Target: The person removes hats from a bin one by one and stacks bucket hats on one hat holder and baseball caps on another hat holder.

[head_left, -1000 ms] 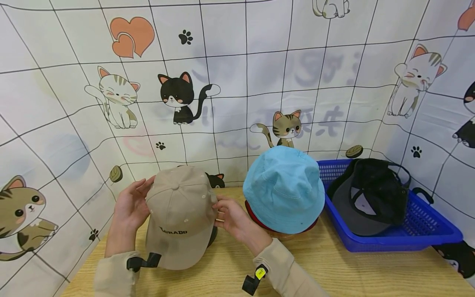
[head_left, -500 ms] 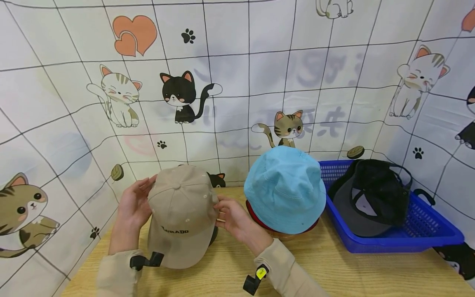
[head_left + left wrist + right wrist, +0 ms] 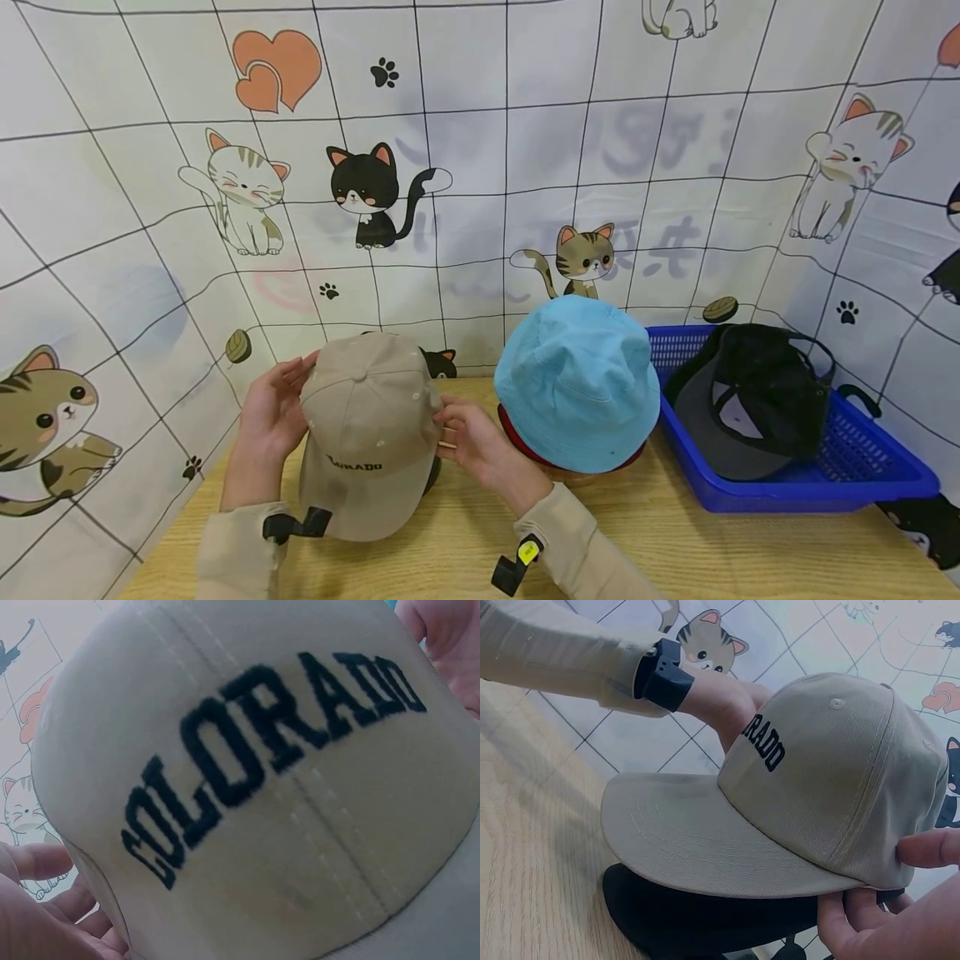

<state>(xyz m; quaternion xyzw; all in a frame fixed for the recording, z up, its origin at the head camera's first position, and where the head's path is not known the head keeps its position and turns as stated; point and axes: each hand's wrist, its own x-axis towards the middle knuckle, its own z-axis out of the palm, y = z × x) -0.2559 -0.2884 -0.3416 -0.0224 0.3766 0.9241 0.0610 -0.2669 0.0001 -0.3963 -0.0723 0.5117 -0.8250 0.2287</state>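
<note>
A beige baseball cap [image 3: 367,417] with dark COLORADO lettering sits between both hands, brim toward me. My left hand [image 3: 270,412] holds its left side; part of the fingers is hidden behind the crown. On the other side my right hand [image 3: 480,446] pinches the lower edge, thumb outside and fingers underneath, as the right wrist view shows. Below the beige cap lies a black cap [image 3: 705,915], its brim showing under the beige one. Large lettering on the crown front [image 3: 277,750] fills the left wrist view.
A light blue bucket hat [image 3: 573,383] sits atop a dark red one [image 3: 517,429] right of my right hand. Further right, a blue plastic basket [image 3: 817,492] holds a black and grey cap [image 3: 772,400]. The wooden table [image 3: 465,533] meets a cat-patterned backdrop [image 3: 465,208].
The whole scene shifts slightly right in the head view. Both hands keep their places on the beige cap, which has not visibly moved on the table.
</note>
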